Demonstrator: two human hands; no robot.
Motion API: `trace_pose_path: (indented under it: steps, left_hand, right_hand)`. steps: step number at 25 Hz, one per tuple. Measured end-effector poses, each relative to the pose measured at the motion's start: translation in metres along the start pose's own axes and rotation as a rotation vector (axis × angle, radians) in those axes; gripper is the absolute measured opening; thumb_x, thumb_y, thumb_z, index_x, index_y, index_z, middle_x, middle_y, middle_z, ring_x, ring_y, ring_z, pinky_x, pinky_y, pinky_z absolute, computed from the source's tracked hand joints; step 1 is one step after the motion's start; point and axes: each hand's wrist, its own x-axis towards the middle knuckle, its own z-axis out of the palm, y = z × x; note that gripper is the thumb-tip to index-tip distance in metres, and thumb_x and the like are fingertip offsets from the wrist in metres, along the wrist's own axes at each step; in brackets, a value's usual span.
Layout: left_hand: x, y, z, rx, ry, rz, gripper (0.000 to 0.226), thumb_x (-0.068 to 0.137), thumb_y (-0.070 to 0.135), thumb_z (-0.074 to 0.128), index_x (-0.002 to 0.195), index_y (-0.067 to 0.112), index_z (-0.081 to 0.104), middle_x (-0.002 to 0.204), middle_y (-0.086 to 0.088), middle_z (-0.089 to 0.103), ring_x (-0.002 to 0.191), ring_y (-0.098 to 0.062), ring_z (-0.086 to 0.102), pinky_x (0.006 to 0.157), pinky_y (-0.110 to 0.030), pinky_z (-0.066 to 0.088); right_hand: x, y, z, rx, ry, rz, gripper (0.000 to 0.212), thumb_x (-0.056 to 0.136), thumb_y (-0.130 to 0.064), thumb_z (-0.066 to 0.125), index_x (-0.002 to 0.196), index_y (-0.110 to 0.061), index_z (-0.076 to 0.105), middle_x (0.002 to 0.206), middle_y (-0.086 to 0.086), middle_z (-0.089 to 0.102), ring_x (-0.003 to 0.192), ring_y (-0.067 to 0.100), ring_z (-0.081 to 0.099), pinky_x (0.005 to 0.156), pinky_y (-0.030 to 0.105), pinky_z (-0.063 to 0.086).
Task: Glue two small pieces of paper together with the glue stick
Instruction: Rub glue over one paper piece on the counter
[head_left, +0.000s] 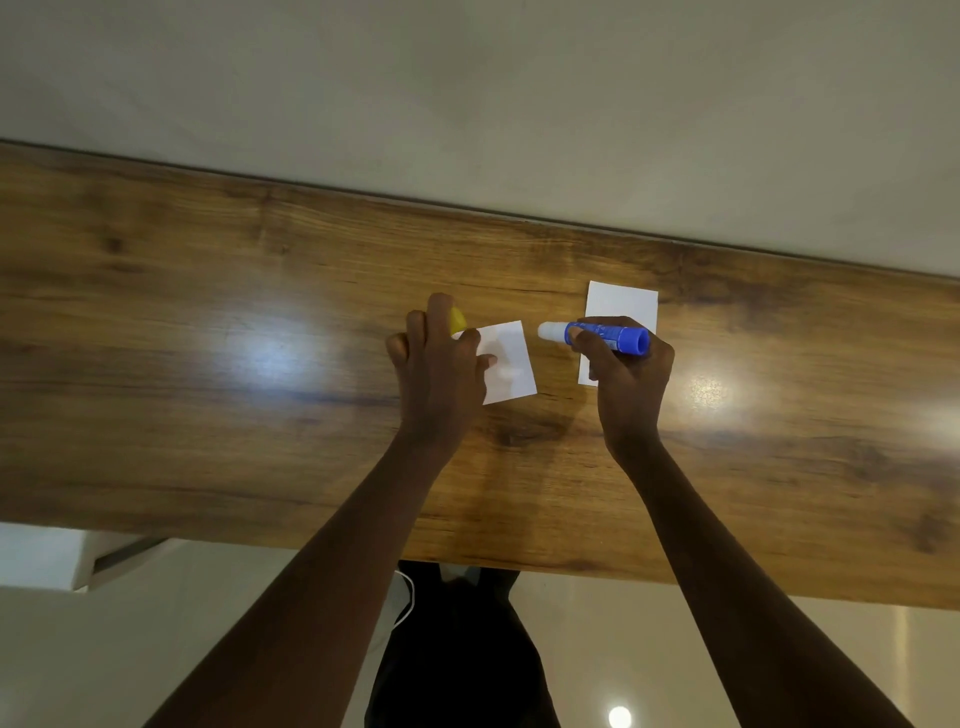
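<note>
Over a glossy wood-grain tabletop (208, 364), right hand (626, 384) grips a blue glue stick (597, 335), uncapped, white tip pointing left twd a small white paper square (511, 364). Left hand (436, 364) pins that sheet w/ fingertips, yellow cap (457, 319) tucked in fingers. Second white paper rectangle (621, 306) lies partly under right hand.

We see a long wooden bench (260, 312) with a glossy brown grain finish, its far edge set against a plain pale wall and its near edge running across the lower part of the view. Bright lamp glare shows on its surface in two spots. Two small white pieces of paper lie flat on it, apart from each other: the left paper (506, 364) sits slightly turned, and the right paper (621, 306) lies a little farther back.
</note>
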Motion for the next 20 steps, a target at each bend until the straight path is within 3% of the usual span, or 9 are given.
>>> trace_pose_path:
  steps: [3,5,12,16,20]
  left_hand:
    - [-0.007,-0.011,0.004,-0.077,-0.106,-0.007,0.036,0.076,0.020,0.070,0.111,0.016,0.063,0.129,-0.019,0.044,0.114,-0.034,0.040,0.089,-0.043,0.034]
    - [-0.012,-0.017,0.006,-0.061,-0.136,-0.009,0.038,0.078,0.022,0.068,0.115,0.020,0.060,0.132,-0.017,0.040,0.117,-0.032,0.036,0.092,-0.042,0.032]
    - [-0.013,-0.006,0.003,-0.001,-0.001,-0.075,0.032,0.061,0.024,0.081,0.086,0.006,0.071,0.114,-0.019,0.058,0.097,-0.038,0.054,0.076,-0.044,0.041]
    - [-0.008,-0.005,0.003,-0.046,0.020,-0.144,0.030,0.065,0.026,0.079,0.081,0.003,0.070,0.119,-0.018,0.055,0.102,-0.036,0.051,0.080,-0.044,0.038]
    - [-0.011,-0.011,0.006,-0.118,-0.012,-0.189,0.032,0.074,0.026,0.072,0.102,0.012,0.067,0.130,-0.017,0.046,0.114,-0.033,0.042,0.089,-0.042,0.034]
  right_hand:
    - [-0.001,-0.001,0.000,0.004,0.013,0.015,0.015,0.076,-0.004,0.063,0.078,-0.019,0.059,0.065,-0.004,0.056,0.056,0.005,0.054,0.060,0.019,0.047]
    - [-0.002,-0.001,0.001,0.010,0.019,0.039,0.011,0.077,-0.004,0.063,0.083,-0.011,0.058,0.067,-0.003,0.056,0.060,0.010,0.052,0.062,0.021,0.047]
    - [-0.003,-0.003,0.013,-0.041,-0.019,0.046,0.018,0.077,-0.007,0.064,0.092,0.000,0.060,0.073,0.002,0.058,0.063,0.012,0.052,0.064,0.022,0.047]
    - [-0.001,-0.004,0.020,-0.140,-0.073,-0.027,0.022,0.077,-0.011,0.066,0.096,-0.003,0.062,0.080,0.001,0.061,0.066,0.007,0.054,0.061,0.006,0.044]
    - [0.000,-0.003,0.028,-0.287,-0.142,-0.161,0.029,0.075,-0.012,0.067,0.103,-0.003,0.062,0.089,-0.001,0.059,0.066,0.003,0.052,0.060,-0.003,0.040]
